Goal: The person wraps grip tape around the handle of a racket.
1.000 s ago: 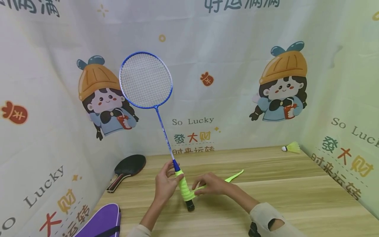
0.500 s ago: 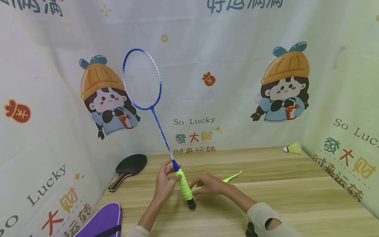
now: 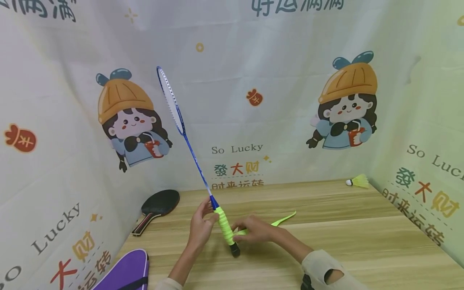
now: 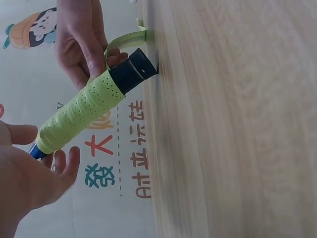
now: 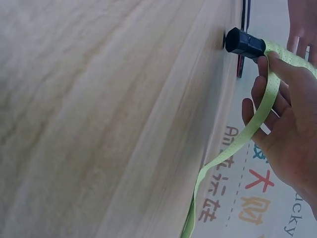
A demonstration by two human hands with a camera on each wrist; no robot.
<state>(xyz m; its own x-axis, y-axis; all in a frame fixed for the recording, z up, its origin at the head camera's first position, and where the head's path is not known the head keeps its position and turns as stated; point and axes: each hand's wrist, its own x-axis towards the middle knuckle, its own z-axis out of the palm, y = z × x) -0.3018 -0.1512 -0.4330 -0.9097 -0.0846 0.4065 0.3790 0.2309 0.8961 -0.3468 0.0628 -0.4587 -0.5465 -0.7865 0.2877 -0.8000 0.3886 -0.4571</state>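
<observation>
A blue and white badminton racket (image 3: 195, 161) leans up to the left, its head seen almost edge-on in the head view. Yellow-green perforated grip tape (image 4: 81, 114) is wound round most of its handle; the black butt end (image 4: 132, 72) shows bare, close over the table. My left hand (image 3: 200, 225) grips the handle's top by the blue cone, thumb on the tape. Near the butt my right hand (image 3: 255, 228) pinches the tape between thumb and fingers. From there the tape's loose tail (image 5: 247, 131) runs through that hand and down onto the table.
On the wooden table (image 3: 362, 229), a black table tennis bat (image 3: 161, 202) lies at the back left. A purple case (image 3: 127, 268) with a black strap is at the front left. A yellow shuttlecock (image 3: 358, 181) rests at the back right. Printed cloth (image 3: 232, 112) walls the table.
The racket has turned about its shaft, its head going from face-on to nearly edge-on. The tape's winding has moved further down the handle, leaving less black showing.
</observation>
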